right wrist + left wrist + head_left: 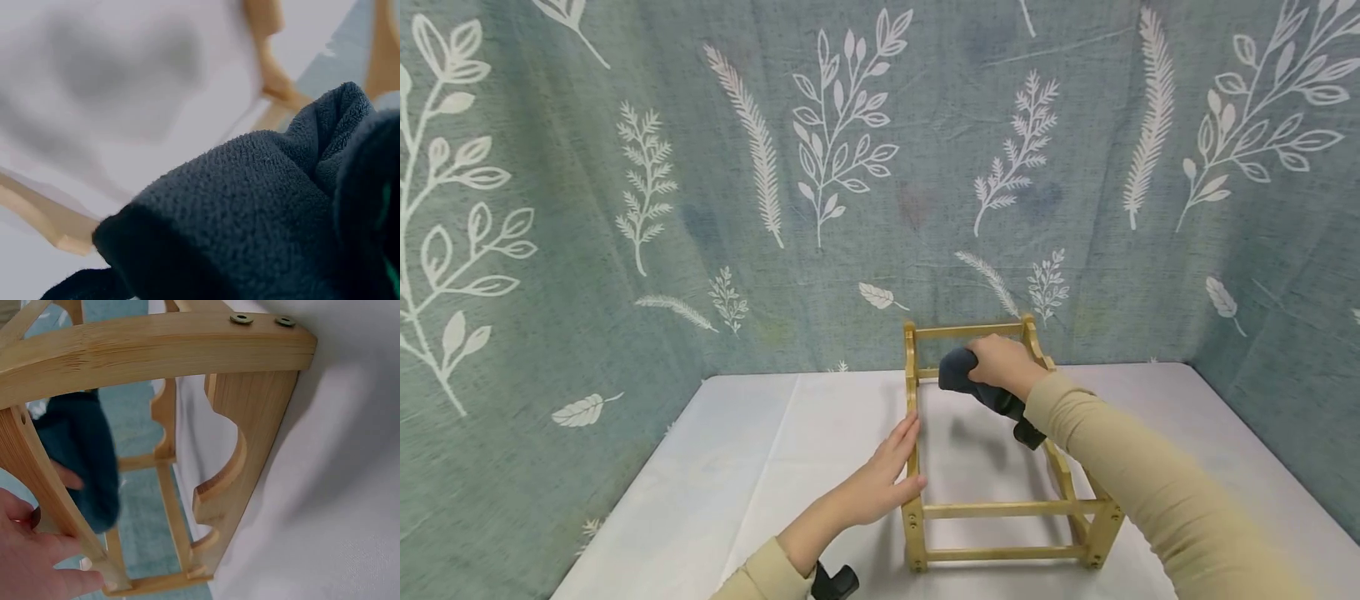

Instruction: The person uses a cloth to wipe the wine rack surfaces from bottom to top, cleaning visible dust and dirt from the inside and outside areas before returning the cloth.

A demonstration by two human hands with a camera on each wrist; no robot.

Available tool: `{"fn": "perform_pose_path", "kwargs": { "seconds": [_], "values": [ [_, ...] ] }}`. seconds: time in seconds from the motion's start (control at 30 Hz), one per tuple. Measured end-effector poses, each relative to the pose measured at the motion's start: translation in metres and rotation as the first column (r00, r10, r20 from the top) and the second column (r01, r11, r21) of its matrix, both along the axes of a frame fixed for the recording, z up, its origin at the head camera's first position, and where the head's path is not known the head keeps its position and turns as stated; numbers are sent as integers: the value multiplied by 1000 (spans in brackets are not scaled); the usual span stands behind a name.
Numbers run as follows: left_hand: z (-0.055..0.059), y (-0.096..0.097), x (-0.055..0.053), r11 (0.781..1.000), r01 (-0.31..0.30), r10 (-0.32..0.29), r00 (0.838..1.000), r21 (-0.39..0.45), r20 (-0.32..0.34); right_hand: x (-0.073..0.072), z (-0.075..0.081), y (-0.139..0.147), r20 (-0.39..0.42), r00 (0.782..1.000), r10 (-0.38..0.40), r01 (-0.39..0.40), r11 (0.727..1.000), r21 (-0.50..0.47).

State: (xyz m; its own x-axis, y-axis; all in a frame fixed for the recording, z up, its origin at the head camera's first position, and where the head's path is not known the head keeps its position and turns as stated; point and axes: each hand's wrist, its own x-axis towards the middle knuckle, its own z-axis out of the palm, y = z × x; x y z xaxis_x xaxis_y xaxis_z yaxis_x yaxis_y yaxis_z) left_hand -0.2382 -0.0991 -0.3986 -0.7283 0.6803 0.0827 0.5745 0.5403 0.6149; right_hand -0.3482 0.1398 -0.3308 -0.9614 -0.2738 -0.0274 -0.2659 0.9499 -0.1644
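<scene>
A light wooden rack (1000,509) with scalloped inner boards stands on the white-covered table. My left hand (876,487) rests against its left side rail, fingers straight and thumb apart; in the left wrist view the fingertips (84,584) touch the wood. Over the rack's far half, my right hand (1003,364) grips a dark blue terry cloth (957,371). The bunched cloth (250,206) fills much of the right wrist view and hides the right fingers there. Through the frame, the left wrist view shows the cloth (94,462) hanging down.
A green-grey curtain (917,208) with white leaf prints rises behind and beside the white tabletop (752,467). Black wrist cameras are strapped below both hands. Metal screws (241,319) sit in the rack's end.
</scene>
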Motion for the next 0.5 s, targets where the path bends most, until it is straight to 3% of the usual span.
{"fn": "perform_pose_path", "kwargs": {
  "seconds": [0.1, 0.27, 0.5],
  "values": [
    [0, 0, 4, 1000, -5, 5, 1000, -5, -14, -6, -15, -7, -12, 1000, -24, 24, 999, 42],
    [0, 0, 14, 1000, 2, -2, 1000, -21, -22, -11, -37, -15, -35, 998, -43, 44, 999, 29],
    [0, 0, 22, 1000, 15, -16, 999, -13, -52, -17, -69, -35, -126, 991, -46, 52, 998, 43]
  ]
}}
